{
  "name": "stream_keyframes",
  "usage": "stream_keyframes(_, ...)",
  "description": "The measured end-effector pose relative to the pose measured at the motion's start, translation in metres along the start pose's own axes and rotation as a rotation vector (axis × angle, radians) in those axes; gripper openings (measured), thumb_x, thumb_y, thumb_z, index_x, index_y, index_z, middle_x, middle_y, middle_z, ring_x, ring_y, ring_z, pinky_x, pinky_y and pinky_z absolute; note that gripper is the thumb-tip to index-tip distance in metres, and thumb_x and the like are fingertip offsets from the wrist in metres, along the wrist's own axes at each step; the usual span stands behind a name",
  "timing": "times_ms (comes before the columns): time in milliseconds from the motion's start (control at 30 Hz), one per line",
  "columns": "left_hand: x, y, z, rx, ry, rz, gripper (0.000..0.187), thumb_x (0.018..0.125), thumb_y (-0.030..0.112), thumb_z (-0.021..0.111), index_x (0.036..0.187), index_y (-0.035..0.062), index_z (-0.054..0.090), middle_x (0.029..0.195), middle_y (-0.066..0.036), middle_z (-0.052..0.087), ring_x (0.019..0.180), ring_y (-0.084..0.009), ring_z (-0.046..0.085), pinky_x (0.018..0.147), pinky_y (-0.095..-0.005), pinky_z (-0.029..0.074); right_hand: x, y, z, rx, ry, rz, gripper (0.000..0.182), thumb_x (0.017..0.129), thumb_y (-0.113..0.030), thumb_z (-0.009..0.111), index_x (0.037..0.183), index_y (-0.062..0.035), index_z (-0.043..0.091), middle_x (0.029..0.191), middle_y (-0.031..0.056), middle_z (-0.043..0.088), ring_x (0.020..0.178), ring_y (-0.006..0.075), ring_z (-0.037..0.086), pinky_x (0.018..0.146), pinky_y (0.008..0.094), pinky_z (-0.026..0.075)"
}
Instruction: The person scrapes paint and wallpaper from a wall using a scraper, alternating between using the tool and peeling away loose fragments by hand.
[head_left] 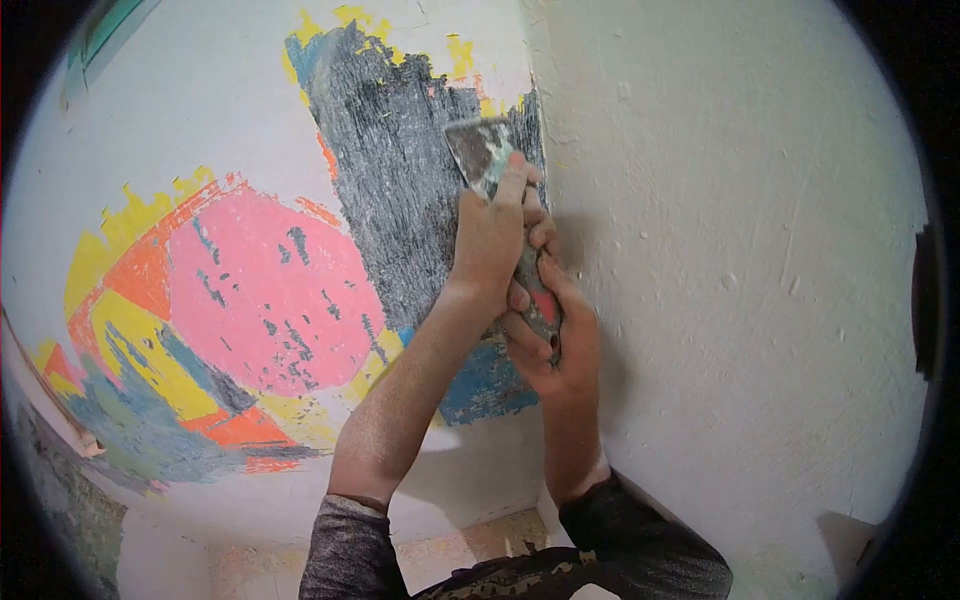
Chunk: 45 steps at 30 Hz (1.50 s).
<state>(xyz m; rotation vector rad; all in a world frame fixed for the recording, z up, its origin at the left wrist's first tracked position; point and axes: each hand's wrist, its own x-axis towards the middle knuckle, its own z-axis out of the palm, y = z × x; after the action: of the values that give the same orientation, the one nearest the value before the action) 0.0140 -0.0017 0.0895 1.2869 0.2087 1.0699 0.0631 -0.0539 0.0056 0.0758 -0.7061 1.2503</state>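
Observation:
A scraper (474, 148) with a wide, paint-smeared metal blade is held up against the painted wall near the corner. Close to the blade, my left hand (492, 235) is closed around the upper part of the scraper, fingers stretched along it. Lower down, my right hand (568, 345) wraps the end of the dark handle, where a red patch shows. Behind the blade lies a dark grey, streaky patch of wall (385, 150) with ragged yellow and white edges. Whether the blade edge touches the wall is hard to tell.
Left of my arms, the wall carries a large pink circle (270, 290) with orange and yellow shapes around it. A plain whitish wall (740, 250) meets it at the corner, close to my right hand. A blue patch (490, 385) sits below my hands.

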Motion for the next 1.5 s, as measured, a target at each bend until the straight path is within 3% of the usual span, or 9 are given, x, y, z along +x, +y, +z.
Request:
stream_keyframes(433,-0.006,-0.013,-0.005,0.046,0.031,-0.038,0.028,0.095,0.032,0.047,0.092,0.0039,0.051,0.057,0.003,0.032,0.046,-0.0087,0.037,0.045,-0.0283,0.039,-0.009,0.003,-0.009,-0.037,-0.044,-0.010,0.018,0.098,-0.023,0.036,0.115,-0.0174,0.042,0.073,0.0096,0.052,0.031,0.0077,0.036,0.024,0.0171,0.027)
stream_keyframes(533,-0.002,-0.008,-0.004,0.065,0.042,-0.005,0.029,0.095,0.031,0.046,0.092,0.0032,0.050,0.057,0.003,0.032,0.047,-0.0089,0.037,0.045,-0.0281,0.039,-0.005,0.001,-0.012,-0.012,0.041,0.044,0.018,0.099,-0.024,0.035,0.115,-0.0172,0.041,0.074,0.0094,0.053,0.031,0.0078,0.036,0.024,0.0173,0.028)
stream_keyframes(600,-0.003,-0.003,-0.001,0.053,0.054,-0.029,0.029,0.096,0.031,0.046,0.092,0.0026,0.050,0.057,0.003,0.032,0.048,-0.0089,0.038,0.046,-0.0280,0.039,-0.002,0.003,-0.021,-0.147,0.041,-0.007,0.019,0.099,-0.024,0.035,0.115,-0.0175,0.041,0.075,0.0095,0.053,0.031,0.0082,0.036,0.023,0.0175,0.028)
stream_keyframes(733,-0.005,-0.016,-0.009,0.013,0.020,-0.028,0.028,0.096,0.030,0.045,0.093,0.0025,0.049,0.058,0.003,0.032,0.048,-0.0091,0.038,0.046,-0.0278,0.039,-0.010,0.006,-0.013,-0.007,-0.055,0.003,0.018,0.099,-0.024,0.035,0.114,-0.0163,0.041,0.075,0.0094,0.053,0.031,0.0082,0.036,0.023,0.0179,0.028)
stream_keyframes(1133,-0.003,-0.007,-0.003,0.086,0.054,-0.010,0.027,0.096,0.028,0.045,0.094,0.0018,0.049,0.056,0.002,0.033,0.046,-0.0101,0.039,0.045,-0.0295,0.039,-0.005,0.001,-0.007,-0.017,0.001,0.030,0.018,0.099,-0.025,0.035,0.110,-0.0144,0.043,0.073,0.0084,0.052,0.032,0.0077,0.036,0.024,0.0171,0.028)
stream_keyframes(1233,0.000,0.006,0.000,0.161,0.020,0.078,0.022,0.094,0.027,0.048,0.090,0.0051,0.049,0.057,0.004,0.031,0.047,-0.0083,0.037,0.045,-0.0259,0.037,0.006,0.000,-0.002,0.021,0.046,0.064,0.018,0.099,-0.026,0.035,0.112,-0.0166,0.043,0.073,0.0085,0.052,0.032,0.0073,0.036,0.024,0.0169,0.028)
stream_keyframes(1433,-0.005,-0.001,0.000,0.043,0.037,-0.050,0.023,0.093,0.026,0.049,0.090,0.0040,0.049,0.057,0.004,0.032,0.049,-0.0086,0.039,0.047,-0.0267,0.039,-0.005,0.002,-0.001,-0.013,-0.043,-0.010,0.019,0.099,-0.026,0.035,0.113,-0.0163,0.043,0.073,0.0082,0.053,0.032,0.0067,0.036,0.024,0.0165,0.028)
stream_keyframes(1500,0.004,0.007,0.002,0.066,-0.031,0.065,0.022,0.093,0.026,0.049,0.089,0.0040,0.048,0.057,0.003,0.032,0.049,-0.0087,0.038,0.047,-0.0273,0.039,0.005,-0.004,0.007,0.029,0.015,0.048,0.019,0.099,-0.026,0.035,0.114,-0.0164,0.042,0.074,0.0093,0.053,0.032,0.0067,0.036,0.024,0.0168,0.029)
